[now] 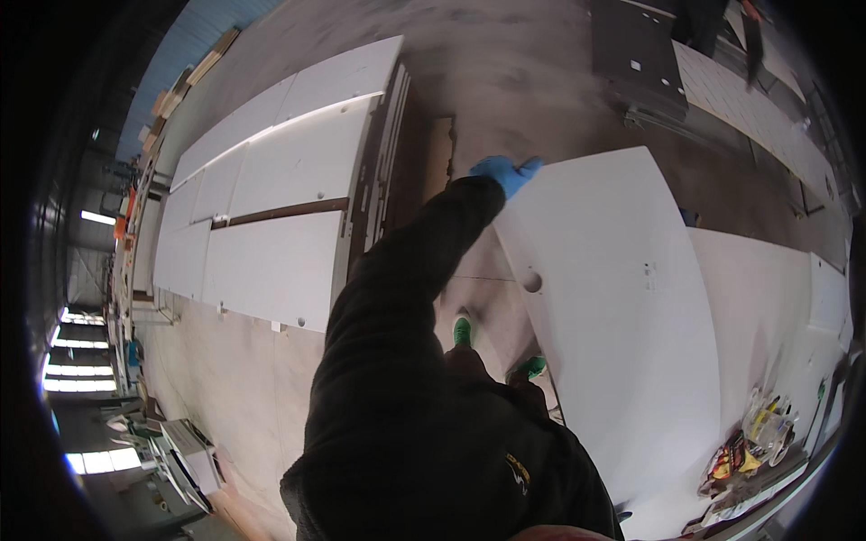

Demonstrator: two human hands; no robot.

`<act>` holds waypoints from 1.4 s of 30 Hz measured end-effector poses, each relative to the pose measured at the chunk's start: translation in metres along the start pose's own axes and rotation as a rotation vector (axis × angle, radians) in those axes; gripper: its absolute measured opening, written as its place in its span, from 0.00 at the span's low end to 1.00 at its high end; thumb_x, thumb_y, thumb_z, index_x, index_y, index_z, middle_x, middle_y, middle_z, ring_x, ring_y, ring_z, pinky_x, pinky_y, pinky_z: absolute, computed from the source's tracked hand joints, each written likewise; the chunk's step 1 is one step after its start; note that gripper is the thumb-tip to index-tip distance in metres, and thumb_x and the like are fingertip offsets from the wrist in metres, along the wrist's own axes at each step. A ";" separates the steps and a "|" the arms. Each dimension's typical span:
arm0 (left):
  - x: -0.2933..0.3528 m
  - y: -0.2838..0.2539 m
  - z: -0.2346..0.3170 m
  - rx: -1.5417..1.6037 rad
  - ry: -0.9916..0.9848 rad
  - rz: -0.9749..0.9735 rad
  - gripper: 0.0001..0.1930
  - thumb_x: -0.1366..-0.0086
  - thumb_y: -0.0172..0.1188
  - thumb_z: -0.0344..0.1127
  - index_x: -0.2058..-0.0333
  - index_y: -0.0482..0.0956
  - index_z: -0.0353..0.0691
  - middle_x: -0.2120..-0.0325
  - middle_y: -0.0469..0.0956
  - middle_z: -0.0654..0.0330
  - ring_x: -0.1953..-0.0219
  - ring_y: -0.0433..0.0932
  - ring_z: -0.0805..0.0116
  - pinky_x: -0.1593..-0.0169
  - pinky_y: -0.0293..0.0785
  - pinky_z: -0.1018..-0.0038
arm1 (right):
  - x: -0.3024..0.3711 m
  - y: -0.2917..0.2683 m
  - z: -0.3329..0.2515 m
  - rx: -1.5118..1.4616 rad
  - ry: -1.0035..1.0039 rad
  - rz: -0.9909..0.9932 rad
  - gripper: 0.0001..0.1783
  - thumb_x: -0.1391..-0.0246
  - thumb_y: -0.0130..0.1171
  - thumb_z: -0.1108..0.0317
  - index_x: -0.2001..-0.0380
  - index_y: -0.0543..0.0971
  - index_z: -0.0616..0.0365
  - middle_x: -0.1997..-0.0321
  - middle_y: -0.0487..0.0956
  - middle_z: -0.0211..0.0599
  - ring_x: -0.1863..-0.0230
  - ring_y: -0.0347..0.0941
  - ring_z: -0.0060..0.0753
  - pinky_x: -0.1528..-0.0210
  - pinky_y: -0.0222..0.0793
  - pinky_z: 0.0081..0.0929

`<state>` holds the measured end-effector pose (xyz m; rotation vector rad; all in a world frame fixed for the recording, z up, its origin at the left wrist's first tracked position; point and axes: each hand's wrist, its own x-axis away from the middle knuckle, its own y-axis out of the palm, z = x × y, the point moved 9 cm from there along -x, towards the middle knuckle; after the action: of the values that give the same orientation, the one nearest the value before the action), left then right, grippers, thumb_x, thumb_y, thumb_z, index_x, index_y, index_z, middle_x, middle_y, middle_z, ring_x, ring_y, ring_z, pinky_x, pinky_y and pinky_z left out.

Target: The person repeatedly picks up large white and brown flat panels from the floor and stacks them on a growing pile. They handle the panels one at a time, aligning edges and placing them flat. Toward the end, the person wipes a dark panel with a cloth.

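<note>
Nearest, at 6 o'clock, is the dark top (433, 451); the right hand cannot be made out, so I cannot tell how its fingers stand. Green shoes (462, 331) show at 5 o'clock. The white panel (622, 288) is at 3 o'clock, running down towards 5. It looks broad and stiff, probably a two-handed weight, awkward more than delicate, though its corners could chip and its smooth face would likely slide under a glove. Opposite edges should give the best hold, clear of the round hole (533, 282). At its 12 o'clock corner the blue-gloved left hand (506, 172) touches it, thumb spread, fingers blurred; how far they close I cannot tell. Farther off, a stack (271, 261) of white panels sits at 10 o'clock, a dark board (636, 45) at 1
</note>
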<state>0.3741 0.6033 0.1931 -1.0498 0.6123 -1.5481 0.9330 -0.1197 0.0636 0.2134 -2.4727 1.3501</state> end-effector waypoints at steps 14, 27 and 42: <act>0.268 -0.239 -0.511 0.281 -0.758 0.440 0.42 0.35 0.51 0.71 0.62 0.86 0.28 0.61 0.83 0.35 0.47 0.82 0.45 0.44 0.75 0.61 | 0.177 0.183 -0.185 0.204 -0.603 -0.267 0.34 0.32 0.54 0.42 0.45 0.78 0.66 0.57 0.85 0.45 0.65 0.79 0.36 0.60 0.75 0.35; 0.515 -0.217 -0.729 0.309 -1.274 0.571 0.47 0.36 0.46 0.77 0.62 0.86 0.28 0.60 0.81 0.32 0.48 0.81 0.39 0.44 0.73 0.55 | 0.363 0.343 -0.210 0.394 -0.887 -0.582 0.33 0.32 0.55 0.44 0.46 0.78 0.67 0.58 0.85 0.45 0.66 0.79 0.37 0.61 0.75 0.36; 0.568 -0.189 -0.925 0.381 -1.242 0.583 0.38 0.36 0.52 0.71 0.56 0.86 0.37 0.54 0.83 0.41 0.46 0.80 0.45 0.40 0.73 0.57 | 0.535 0.411 -0.131 0.540 -1.133 -0.642 0.31 0.32 0.56 0.45 0.47 0.78 0.68 0.59 0.85 0.46 0.68 0.79 0.38 0.62 0.75 0.38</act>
<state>-0.5183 -0.0323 0.0816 -1.1575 -0.2451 -0.2982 0.3434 0.2245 -0.0125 2.1744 -2.1901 1.7805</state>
